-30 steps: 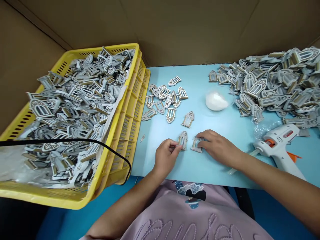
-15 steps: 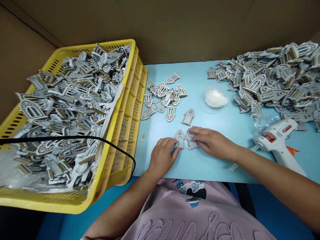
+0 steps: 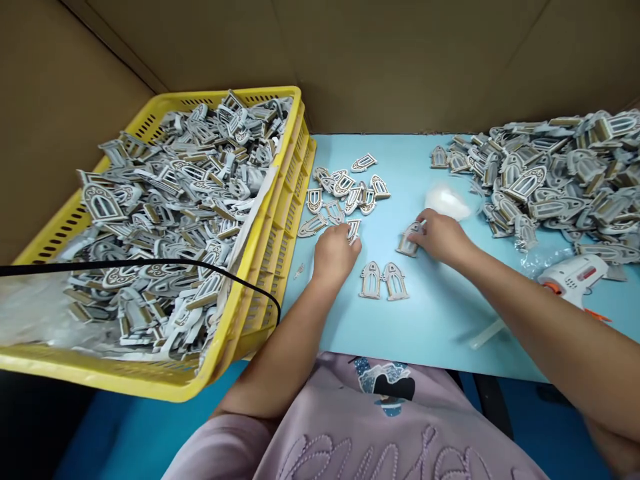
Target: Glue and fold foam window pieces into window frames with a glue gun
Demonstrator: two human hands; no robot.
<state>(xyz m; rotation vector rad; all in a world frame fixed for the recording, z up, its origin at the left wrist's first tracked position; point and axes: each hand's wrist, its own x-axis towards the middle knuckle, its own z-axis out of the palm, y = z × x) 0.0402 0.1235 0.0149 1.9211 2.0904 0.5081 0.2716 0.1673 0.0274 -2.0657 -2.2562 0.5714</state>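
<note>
Two small arched window pieces, a left one point(image 3: 371, 281) and a right one point(image 3: 396, 282), lie side by side on the blue tabletop point(image 3: 425, 327). Beyond them my left hand point(image 3: 336, 255) has its fingers closed on a white arched window piece point(image 3: 353, 230) with brown trim, partly covered by the fingers. My right hand point(image 3: 440, 237) pinches the edge of a grey arched window piece point(image 3: 409, 240), which appears to be at the table surface. Several more arched window pieces point(image 3: 343, 184) lie loose just past my left hand.
A yellow crate point(image 3: 200, 387) full of window pieces stands at left, crossed by a black cable point(image 3: 150, 263). At right are a heap of window pieces point(image 3: 555, 173), a white glue gun point(image 3: 573, 277) and a glue stick point(image 3: 487, 333). A clear bowl with white material point(image 3: 447, 201) sits behind my right hand.
Both hands have left the two side-by-side window pieces and moved forward. My left hand now grips one piece from the loose group; my right has taken hold of the single grey piece. The view has shifted.
</note>
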